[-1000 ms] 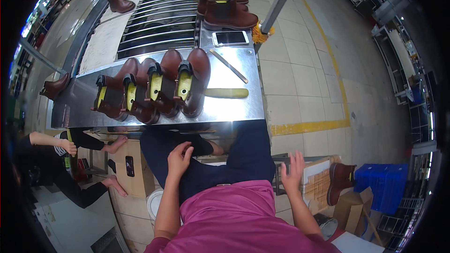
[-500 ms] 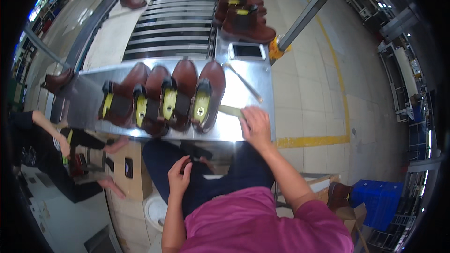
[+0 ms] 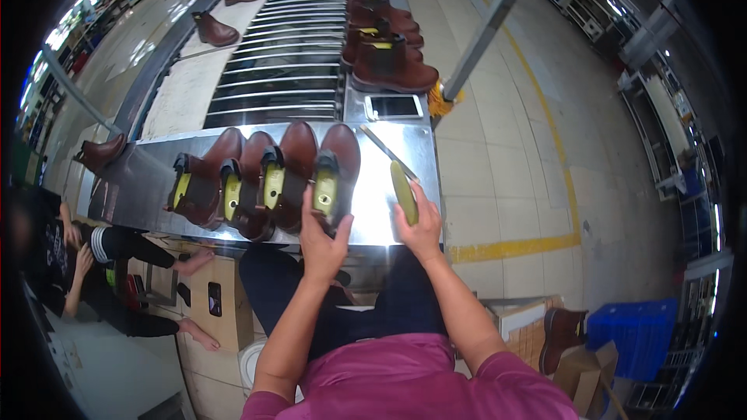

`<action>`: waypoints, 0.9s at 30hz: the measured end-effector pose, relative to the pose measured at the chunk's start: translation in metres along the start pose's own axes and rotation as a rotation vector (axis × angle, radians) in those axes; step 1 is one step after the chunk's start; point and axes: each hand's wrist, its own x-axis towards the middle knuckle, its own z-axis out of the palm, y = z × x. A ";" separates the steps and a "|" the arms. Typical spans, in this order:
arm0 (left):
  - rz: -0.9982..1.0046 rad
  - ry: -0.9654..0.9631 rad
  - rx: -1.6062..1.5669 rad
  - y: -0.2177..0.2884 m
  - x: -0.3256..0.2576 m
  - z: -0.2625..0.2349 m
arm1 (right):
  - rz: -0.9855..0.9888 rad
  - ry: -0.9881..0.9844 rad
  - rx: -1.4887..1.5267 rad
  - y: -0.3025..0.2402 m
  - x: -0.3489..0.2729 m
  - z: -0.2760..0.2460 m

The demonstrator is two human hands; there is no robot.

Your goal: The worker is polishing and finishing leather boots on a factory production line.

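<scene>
A row of several brown ankle boots (image 3: pixel 299 138) lies across the metal bench top (image 3: pixel 381 210), toes pointing away, each with a yellow-green piece showing in its opening. My left hand (image 3: pixel 320 253) is at the heel end of the rightmost boot (image 3: pixel 341 142). Its thumb and fingers are apart on either side of the heel; whether they touch it I cannot tell. To the right, my right hand (image 3: pixel 421 227) grips a yellow-green insole (image 3: pixel 404 193) by its lower end, tilted up off the bench. Beyond it lies a thin stick-like tool (image 3: pixel 380 143).
A white phone (image 3: pixel 394 106) lies past the tool, near more boots (image 3: pixel 393 70). A roller conveyor (image 3: pixel 272 70) runs away from the bench. A metal post (image 3: pixel 490 27) stands at right. On the left sits another person (image 3: pixel 58 264). A blue crate (image 3: pixel 630 338) is at lower right.
My left hand has come up from my lap to the rightmost boot's heel. My right hand has lifted the insole off the bench and turned it upright. My view has shifted slightly.
</scene>
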 end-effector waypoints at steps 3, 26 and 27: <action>0.072 -0.076 0.214 0.010 -0.011 0.000 | 0.090 0.004 0.066 -0.003 0.003 -0.002; 0.324 -0.146 0.168 0.015 0.008 0.062 | 0.279 0.035 0.212 0.016 -0.003 -0.011; 0.354 -0.232 0.161 0.019 0.008 0.051 | 0.289 0.041 0.257 0.018 -0.004 -0.011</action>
